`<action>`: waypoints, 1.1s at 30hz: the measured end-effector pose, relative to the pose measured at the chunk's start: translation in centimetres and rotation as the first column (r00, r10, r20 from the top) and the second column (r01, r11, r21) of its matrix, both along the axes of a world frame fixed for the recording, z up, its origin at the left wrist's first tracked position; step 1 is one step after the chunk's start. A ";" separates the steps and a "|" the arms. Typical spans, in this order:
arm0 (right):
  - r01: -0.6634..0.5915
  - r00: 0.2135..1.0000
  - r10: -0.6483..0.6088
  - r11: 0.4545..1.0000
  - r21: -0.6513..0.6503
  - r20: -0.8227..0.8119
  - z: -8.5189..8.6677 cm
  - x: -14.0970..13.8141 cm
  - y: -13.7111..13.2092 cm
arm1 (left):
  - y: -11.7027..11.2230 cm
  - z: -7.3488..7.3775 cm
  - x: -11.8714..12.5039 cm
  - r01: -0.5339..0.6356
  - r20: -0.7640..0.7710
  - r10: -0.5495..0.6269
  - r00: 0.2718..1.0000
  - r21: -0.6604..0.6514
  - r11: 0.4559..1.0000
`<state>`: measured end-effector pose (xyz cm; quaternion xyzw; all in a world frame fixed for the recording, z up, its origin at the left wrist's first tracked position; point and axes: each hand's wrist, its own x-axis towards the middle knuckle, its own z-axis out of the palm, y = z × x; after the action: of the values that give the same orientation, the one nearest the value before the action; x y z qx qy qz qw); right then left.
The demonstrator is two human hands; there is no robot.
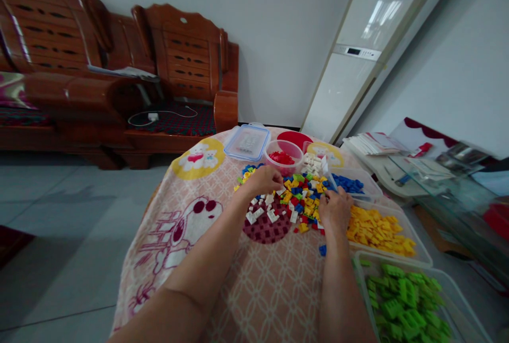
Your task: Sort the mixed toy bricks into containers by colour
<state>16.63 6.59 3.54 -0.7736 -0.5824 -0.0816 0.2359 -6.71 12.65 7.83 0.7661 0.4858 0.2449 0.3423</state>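
A mixed heap of toy building bricks [296, 194] in several colours lies on the cloth-covered table. Over its left part is my left hand [265, 179], with thumb and fingers pinched together; anything between the fingertips is too small to name. White bricks [258, 214] lie loose just below that hand. My right hand [336, 210] is at the heap's right edge, beside the boxes, its fingers curled and partly hidden. A round tub [299, 158] with red bricks [281, 158] stands behind the heap. Clear boxes at right hold blue bricks [348, 184], yellow bricks [377, 230] and green bricks [405, 300].
A blue-rimmed lid [247, 142] and a red round lid [295, 138] lie at the table's far side. White bricks [313, 164] sit right of the tub. One blue brick [322, 250] lies near my right wrist. A glass-topped stand [445, 189] is at right, wooden chairs [186, 62] behind.
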 end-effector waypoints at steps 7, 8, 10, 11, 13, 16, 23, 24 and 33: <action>0.015 1.000 -0.015 1.000 -0.024 -0.016 0.2 0.0 0.0 | -2.6 1.3 2.2 0.080 -0.583 -0.018 0.813 0.080 0.994; 0.015 1.000 -0.016 1.000 -0.026 -0.017 0.2 0.0 0.0 | -2.8 1.3 2.4 0.088 -0.613 -0.025 0.790 0.072 0.993; 0.014 1.000 -0.014 1.000 -0.025 -0.019 0.2 -0.1 0.0 | -3.1 1.1 2.9 0.114 -0.658 -0.041 0.751 0.068 0.991; 0.013 1.000 -0.013 1.000 -0.022 -0.020 0.2 -0.1 0.0 | -3.2 0.9 3.2 0.128 -0.674 -0.047 0.738 0.071 0.989; 0.012 1.000 -0.012 1.000 -0.013 -0.021 0.2 -0.1 0.0 | -3.4 0.5 3.6 0.147 -0.694 -0.047 0.719 0.085 0.986; 0.009 1.000 -0.009 1.000 -0.009 -0.019 0.2 0.0 0.0 | -3.5 0.3 4.0 0.153 -0.698 -0.045 0.715 0.094 0.984; 0.005 1.000 -0.004 1.000 0.008 -0.013 -0.1 0.0 0.1 | -2.2 1.0 1.9 0.107 -0.504 -0.068 0.861 0.049 0.993; 0.003 1.000 -0.003 1.000 0.014 -0.010 -0.1 0.0 0.1 | -1.8 0.9 1.4 0.080 -0.422 -0.048 0.905 0.057 0.995; 0.012 1.000 -0.012 1.000 -0.023 -0.008 0.3 -0.1 -0.1 | 0.7 -1.4 0.9 -0.297 0.661 0.400 0.635 -0.269 0.916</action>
<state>16.49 6.52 3.85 -0.7801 -0.5777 -0.0730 0.2289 -5.79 13.34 6.43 0.4803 0.4723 0.5461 0.4980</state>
